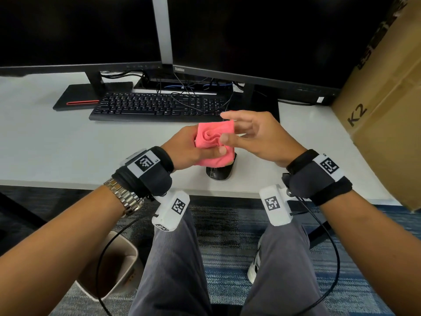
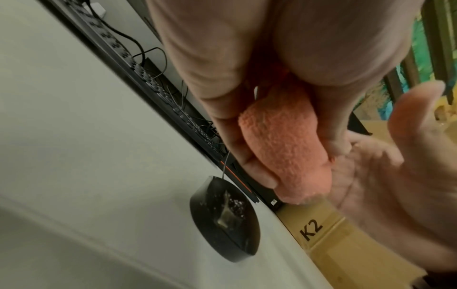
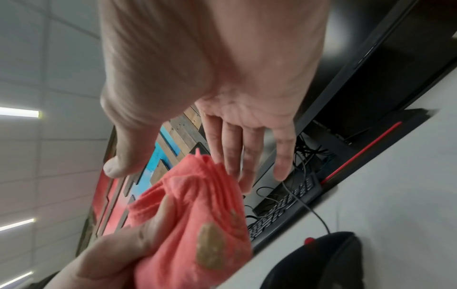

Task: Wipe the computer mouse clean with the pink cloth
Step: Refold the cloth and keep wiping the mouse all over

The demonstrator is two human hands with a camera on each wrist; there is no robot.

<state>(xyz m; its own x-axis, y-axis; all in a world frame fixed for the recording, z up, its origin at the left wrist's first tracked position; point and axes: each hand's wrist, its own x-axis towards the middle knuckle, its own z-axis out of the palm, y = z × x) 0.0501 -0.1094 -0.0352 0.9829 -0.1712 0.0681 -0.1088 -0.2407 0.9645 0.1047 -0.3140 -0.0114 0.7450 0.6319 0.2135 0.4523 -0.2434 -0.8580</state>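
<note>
While gripped (left hand [image 1: 182,148]): cloth [image 1: 214,139].

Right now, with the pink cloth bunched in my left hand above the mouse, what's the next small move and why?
Probably lower the left hand so a clean fold of the bunched pink terry cloth meets the black computer mouse. The mouse's top still shows crumbs and a yellowish smear, the cloth hangs just above it, and the open right hand holds nothing.

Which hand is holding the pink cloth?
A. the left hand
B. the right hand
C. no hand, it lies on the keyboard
A: the left hand grips the bunched pink cloth above the mouse, while the right hand is beside it with fingers spread open.
</note>
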